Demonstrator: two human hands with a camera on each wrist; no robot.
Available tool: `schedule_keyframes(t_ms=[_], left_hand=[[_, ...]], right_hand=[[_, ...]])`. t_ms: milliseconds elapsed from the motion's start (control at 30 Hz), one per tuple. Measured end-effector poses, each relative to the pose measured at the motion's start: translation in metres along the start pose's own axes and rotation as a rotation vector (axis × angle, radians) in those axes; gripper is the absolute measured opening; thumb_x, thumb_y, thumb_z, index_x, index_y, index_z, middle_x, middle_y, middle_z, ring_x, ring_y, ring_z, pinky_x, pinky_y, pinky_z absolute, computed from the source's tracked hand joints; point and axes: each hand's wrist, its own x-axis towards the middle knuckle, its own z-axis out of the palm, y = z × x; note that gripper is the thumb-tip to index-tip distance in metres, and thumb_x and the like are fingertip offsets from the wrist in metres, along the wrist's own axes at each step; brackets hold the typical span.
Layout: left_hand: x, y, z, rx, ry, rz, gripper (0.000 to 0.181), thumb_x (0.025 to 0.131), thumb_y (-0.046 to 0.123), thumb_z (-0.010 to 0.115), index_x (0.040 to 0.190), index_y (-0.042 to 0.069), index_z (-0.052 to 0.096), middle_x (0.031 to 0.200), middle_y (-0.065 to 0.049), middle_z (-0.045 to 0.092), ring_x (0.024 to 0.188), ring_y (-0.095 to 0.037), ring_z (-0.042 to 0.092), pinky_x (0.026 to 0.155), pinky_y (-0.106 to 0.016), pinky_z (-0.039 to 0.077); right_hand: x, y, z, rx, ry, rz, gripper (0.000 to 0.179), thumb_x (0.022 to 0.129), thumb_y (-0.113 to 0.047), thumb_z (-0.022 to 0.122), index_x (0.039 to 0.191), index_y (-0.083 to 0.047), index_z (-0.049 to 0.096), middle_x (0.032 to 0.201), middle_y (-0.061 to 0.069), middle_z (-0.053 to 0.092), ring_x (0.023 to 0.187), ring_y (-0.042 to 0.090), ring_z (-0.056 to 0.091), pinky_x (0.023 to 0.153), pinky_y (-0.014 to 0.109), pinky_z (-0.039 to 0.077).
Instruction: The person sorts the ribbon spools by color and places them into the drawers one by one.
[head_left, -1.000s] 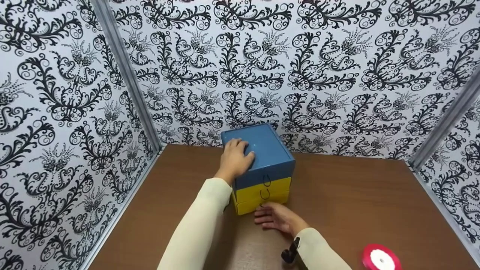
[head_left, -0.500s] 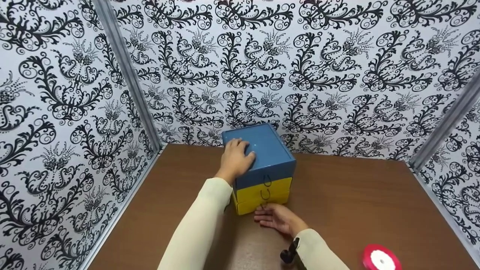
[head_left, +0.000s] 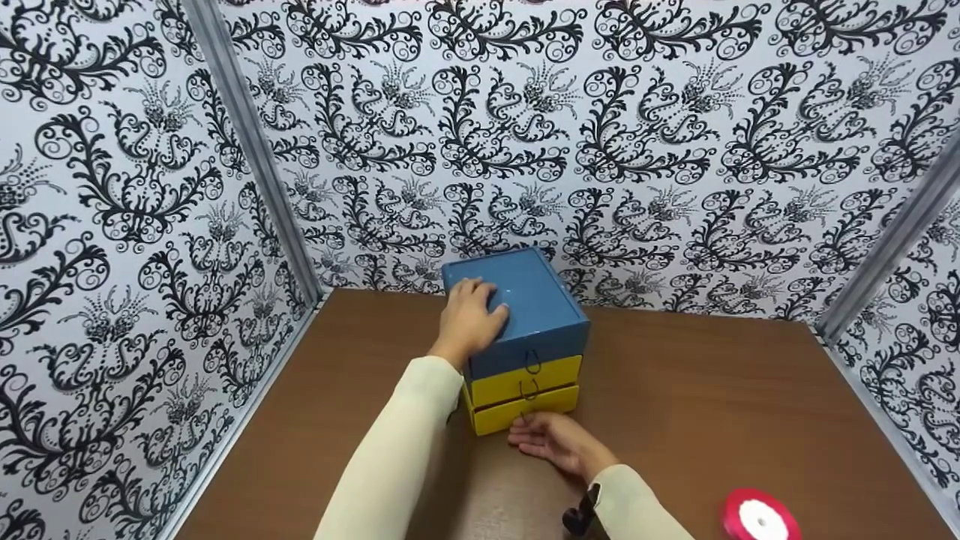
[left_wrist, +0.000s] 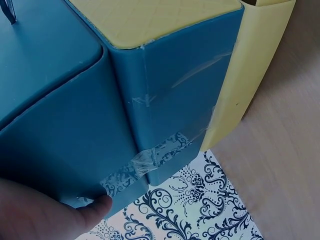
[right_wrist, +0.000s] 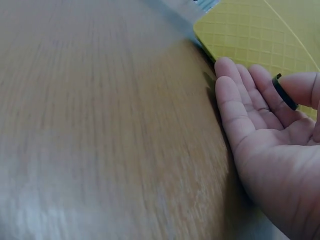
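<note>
A small drawer box (head_left: 536, 289) with a blue top stands by the back wall. Its front has a blue drawer (head_left: 491, 364) above two yellow ones, each with a dark loop pull. My left hand (head_left: 471, 319) rests on the top at the left edge, fingers spread over it. Low at the front, my right hand (head_left: 559, 444) is at the bottom yellow drawer (head_left: 491, 420), which stands slightly out. In the right wrist view, thumb and finger pinch that drawer's dark loop (right_wrist: 284, 92), while the other fingers lie extended near the tabletop.
A red ribbon spool (head_left: 761, 516) with a white centre lies at the front right of the brown table (head_left: 697, 390). Patterned walls (head_left: 652, 150) close off the back and sides. Clear tape (left_wrist: 145, 160) runs along the box's side.
The bottom yellow drawer has slid a little toward me, with a dark gap now above it. My right hand has moved slightly back with it; my left hand stays in place.
</note>
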Motion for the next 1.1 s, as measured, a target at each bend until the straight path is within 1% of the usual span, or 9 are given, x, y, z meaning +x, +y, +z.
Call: schedule_keyframes(t_ms=[267,633,733,933,1100], left_hand=[[0.000,0.001,0.000,-0.003,0.005,-0.001,0.045,0.089,0.039,0.049,0.128,0.016,0.054,0.140,-0.005,0.040,0.134,-0.026,0.025,0.105,-0.043,0.028],[0.000,0.000,0.000,0.008,0.017,0.013,0.046,0.089,0.038,0.051,0.128,0.014,0.054,0.139,-0.008,0.041,0.133,-0.028,0.027,0.105,-0.043,0.028],[0.000,0.000,0.000,0.013,0.018,0.017,0.046,0.089,0.038,0.051,0.127,0.014,0.055,0.139,-0.008,0.041,0.133,-0.028,0.027,0.106,-0.043,0.027],[-0.001,0.001,-0.001,0.005,-0.003,0.000,0.046,0.089,0.039,0.050,0.129,0.015,0.053,0.141,-0.007,0.039,0.133,-0.026,0.026,0.105,-0.046,0.029],[0.000,0.001,0.000,0.013,0.005,0.009,0.046,0.089,0.039,0.050,0.128,0.015,0.054,0.140,-0.007,0.040,0.133,-0.026,0.026,0.105,-0.045,0.028]], right_hand=[[-0.002,0.002,-0.001,-0.015,-0.010,-0.018,0.036,0.089,-0.011,0.046,0.118,0.012,0.050,0.113,0.024,0.058,0.105,0.033,0.058,0.093,0.041,0.045],[-0.009,0.008,-0.002,-0.039,-0.019,-0.008,0.038,0.088,-0.016,0.048,0.116,0.009,0.051,0.109,0.022,0.057,0.099,0.032,0.060,0.088,0.041,0.048],[-0.012,0.009,-0.001,-0.051,-0.019,0.002,0.039,0.089,-0.017,0.047,0.117,0.009,0.050,0.110,0.023,0.056,0.098,0.032,0.061,0.086,0.042,0.049],[-0.020,0.012,-0.002,-0.073,-0.010,0.028,0.040,0.087,-0.018,0.048,0.118,0.008,0.051,0.111,0.022,0.057,0.099,0.033,0.061,0.086,0.043,0.049],[-0.031,0.014,-0.003,-0.082,-0.021,0.039,0.041,0.087,-0.019,0.048,0.118,0.008,0.051,0.111,0.022,0.057,0.099,0.033,0.060,0.085,0.044,0.049]])
